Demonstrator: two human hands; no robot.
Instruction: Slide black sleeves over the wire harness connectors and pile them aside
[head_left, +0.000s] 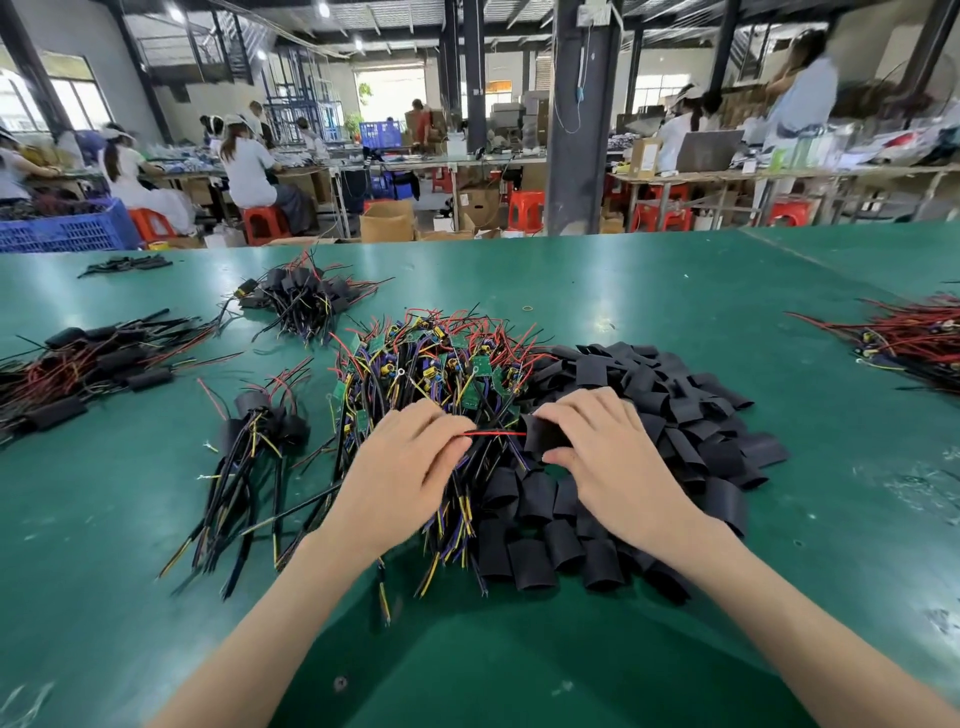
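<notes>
A heap of wire harnesses (431, 364) with small green boards and red, black and yellow wires lies in the middle of the green table (675, 291). To its right spreads a pile of black sleeves (649, 415). My left hand (400, 467) pinches one harness by its wires, a red wire (493, 433) stretching to the right. My right hand (613, 457) grips a black sleeve (543, 434) at the end of those wires. The harness's board is hidden under my hands.
Sleeved harnesses lie in piles at left (254, 431), far left (88, 369) and behind (301, 296). Another bundle of red wires (904, 338) sits at the right edge. Workers, benches, red stools and blue crates fill the hall beyond the table.
</notes>
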